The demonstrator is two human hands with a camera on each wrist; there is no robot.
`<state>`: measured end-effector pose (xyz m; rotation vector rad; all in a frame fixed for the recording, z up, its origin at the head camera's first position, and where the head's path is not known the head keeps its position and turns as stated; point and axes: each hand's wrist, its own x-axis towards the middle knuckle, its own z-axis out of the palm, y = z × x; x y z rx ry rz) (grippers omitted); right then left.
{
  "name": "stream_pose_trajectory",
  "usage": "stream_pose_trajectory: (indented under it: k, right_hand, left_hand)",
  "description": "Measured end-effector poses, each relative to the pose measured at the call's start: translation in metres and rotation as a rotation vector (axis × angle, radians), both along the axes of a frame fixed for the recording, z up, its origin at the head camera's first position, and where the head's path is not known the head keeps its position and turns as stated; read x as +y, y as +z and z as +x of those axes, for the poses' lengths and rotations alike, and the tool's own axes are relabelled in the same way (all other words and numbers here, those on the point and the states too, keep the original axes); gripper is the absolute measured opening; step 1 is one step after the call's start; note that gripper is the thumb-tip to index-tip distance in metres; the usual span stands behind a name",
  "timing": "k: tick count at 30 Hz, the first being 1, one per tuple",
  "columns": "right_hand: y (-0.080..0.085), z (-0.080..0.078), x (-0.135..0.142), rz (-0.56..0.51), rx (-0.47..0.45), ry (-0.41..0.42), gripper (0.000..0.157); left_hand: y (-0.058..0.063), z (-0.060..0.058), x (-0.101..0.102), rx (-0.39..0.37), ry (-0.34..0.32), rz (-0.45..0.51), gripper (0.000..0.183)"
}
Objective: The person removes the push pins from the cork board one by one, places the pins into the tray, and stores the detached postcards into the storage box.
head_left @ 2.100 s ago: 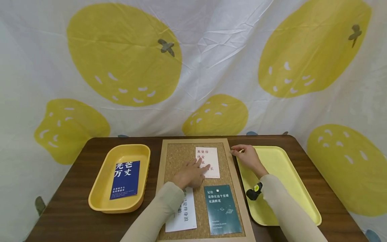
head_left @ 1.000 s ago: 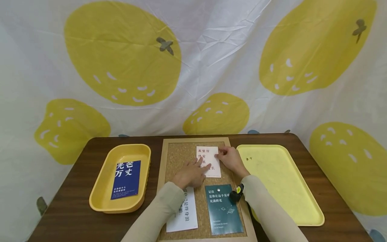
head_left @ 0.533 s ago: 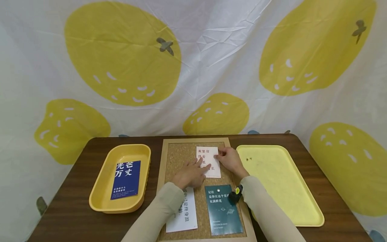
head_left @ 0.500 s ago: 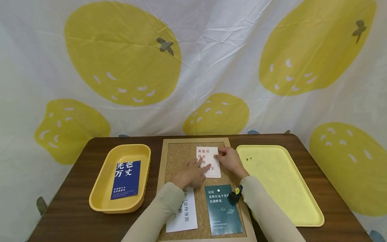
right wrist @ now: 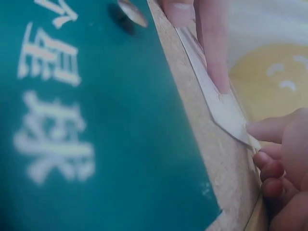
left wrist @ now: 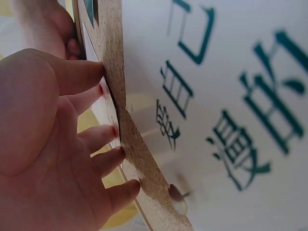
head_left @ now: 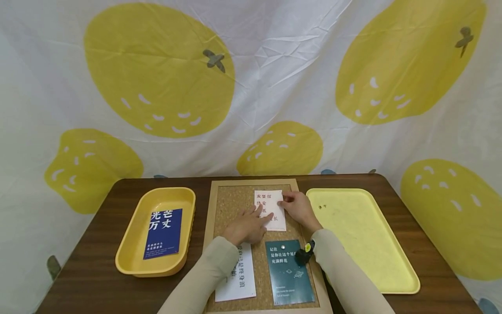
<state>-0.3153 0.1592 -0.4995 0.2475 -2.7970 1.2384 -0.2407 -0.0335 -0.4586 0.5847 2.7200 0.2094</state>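
On the cork board [head_left: 235,200], a white card with red characters [head_left: 270,222] lies near the top right. My left hand [head_left: 247,226] presses it with spread, fairly straight fingers; in the left wrist view their tips rest along it. My right hand [head_left: 300,209] is at the card's right edge, where thumb and fingertips pinch the edge in the right wrist view. Below lies a green card [head_left: 290,274] with a silver thumbtack [head_left: 283,247] through its top. A white card with dark green characters [head_left: 239,283] lies lower left, partly under my left arm, tacked as well.
Left of the board stands a yellow basin [head_left: 125,248] holding a blue card [head_left: 162,235]. A pale yellow tray [head_left: 372,244] sits to the right, with small brass-coloured bits [head_left: 321,206] near its upper left corner. A lemon-print curtain [head_left: 274,65] hangs behind the table.
My right hand has moved left from the tray's upper left edge to the red-lettered card's right edge. It has stayed there over the last second. The left hand keeps its place.
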Motion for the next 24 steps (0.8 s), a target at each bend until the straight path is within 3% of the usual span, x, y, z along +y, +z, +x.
stream_pose_trajectory:
  k: [12,24]
  right_hand:
    - [0.0009,-0.0011,0.0056,-0.132,-0.023,0.0,0.039]
    - [-0.0031,-0.0013,0.0044,-0.142,-0.021,-0.001,0.046]
  left_hand:
    - [0.0017,0.0005,-0.0012,-0.006,0.008,0.012,0.052]
    - [-0.002,-0.0003,-0.0011,0.006,0.0,0.029,0.052]
